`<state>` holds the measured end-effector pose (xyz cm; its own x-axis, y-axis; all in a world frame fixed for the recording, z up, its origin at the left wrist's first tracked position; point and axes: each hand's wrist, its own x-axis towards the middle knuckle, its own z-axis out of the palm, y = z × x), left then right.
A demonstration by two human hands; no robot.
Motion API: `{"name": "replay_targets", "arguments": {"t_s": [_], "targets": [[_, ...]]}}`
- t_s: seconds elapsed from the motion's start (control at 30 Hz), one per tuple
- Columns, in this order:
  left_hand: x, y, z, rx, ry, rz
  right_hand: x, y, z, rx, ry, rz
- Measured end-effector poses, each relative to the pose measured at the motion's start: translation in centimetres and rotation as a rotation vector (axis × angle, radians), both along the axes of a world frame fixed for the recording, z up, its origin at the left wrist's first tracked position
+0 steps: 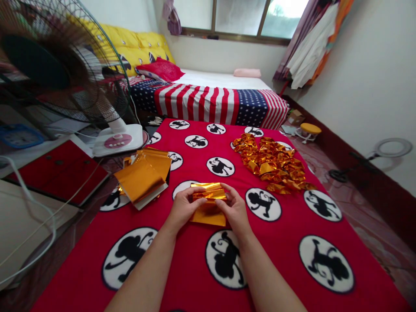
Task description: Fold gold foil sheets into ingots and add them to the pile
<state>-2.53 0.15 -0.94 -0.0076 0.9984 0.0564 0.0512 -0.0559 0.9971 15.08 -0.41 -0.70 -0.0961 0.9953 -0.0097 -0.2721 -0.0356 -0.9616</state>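
A sheet of shiny gold foil paper lies on the red cloth in front of me, its far part creased into folds. My left hand pinches the folded part at its left end, thumb on top. At the right end my right hand pinches the same folds between thumb and fingers. To the left is a stack of flat gold foil sheets, some with pale undersides showing. A heap of folded gold foil pieces is spread out to the far right.
Red cloth with monkey prints covers the table. A fan stands beyond its left edge, near a red panel. Behind is a bed with a striped, starred cover. A yellow-topped stool and a ring light are on the right.
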Motion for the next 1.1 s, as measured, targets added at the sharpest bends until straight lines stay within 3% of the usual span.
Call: {"name": "replay_targets", "arguments": {"t_s": [0.4, 0.67, 1.1], "targets": [[-0.19, 0.10, -0.20, 0.018, -0.011, -0.080, 0.34, 0.36, -0.52, -0.023, -0.044, -0.043], [-0.03, 0.01, -0.22, 0.026, 0.065, -0.022, 0.10, 0.36, -0.63, -0.009, -0.065, -0.078], [0.21, 0.04, -0.51, -0.018, 0.027, -0.002, -0.21, 0.30, -0.77, 0.002, -0.113, -0.137]]}}
